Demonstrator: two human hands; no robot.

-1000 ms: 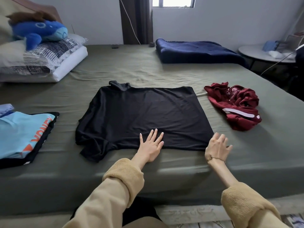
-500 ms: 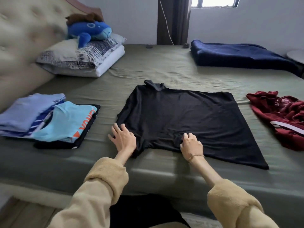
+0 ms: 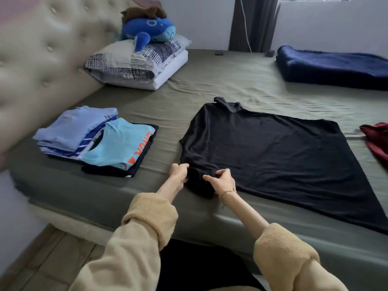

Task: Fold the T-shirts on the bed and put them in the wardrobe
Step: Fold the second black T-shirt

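At nine o'clock a folded stack (image 3: 94, 141) sits on the bed (image 3: 241, 85), light blue tops on a black one. Just right of it, toward six o'clock, the person's left hand (image 3: 178, 172) pinches the bunched sleeve of the black shirt (image 3: 273, 156). A second ago this hand lay flat on the hem; half a second ago it rested on the sheet beside the sleeve. The right hand (image 3: 220, 181), bracelet at the wrist, grips the same sleeve from the other side, having come across from the shirt's far lower corner. The shirt lies flat at centre, collar toward twelve o'clock. Smoothing looks finished, and the sleeve fold is likely starting. At three o'clock a red garment (image 3: 375, 137) waits unfolded, so at least one more piece probably remains before the wardrobe, which is not in view. A navy blanket (image 3: 331, 68) lies at one o'clock.
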